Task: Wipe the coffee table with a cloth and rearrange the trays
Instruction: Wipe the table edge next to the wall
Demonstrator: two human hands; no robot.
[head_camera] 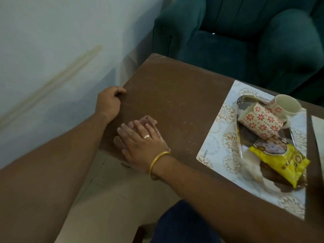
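Note:
The brown coffee table (175,88) carries pale crumbs across its top. My right hand (142,142) lies flat near the table's front left corner, pressing a small pinkish cloth (149,120) against the surface; the cloth pokes out past my fingertips. My left hand (109,102) grips the table's left edge, fingers curled over it. On the right lies a white patterned placemat (217,135). On it rests a clear tray (242,102) holding two cups with red flowers (259,120), one tipped on its side, and a yellow snack packet (280,162).
A teal armchair (245,41) stands right behind the table's far edge. A pale wall (52,50) runs along the left. Light floor tiles (112,190) show below the table's front edge. A second mat's edge (318,130) peeks in at the far right.

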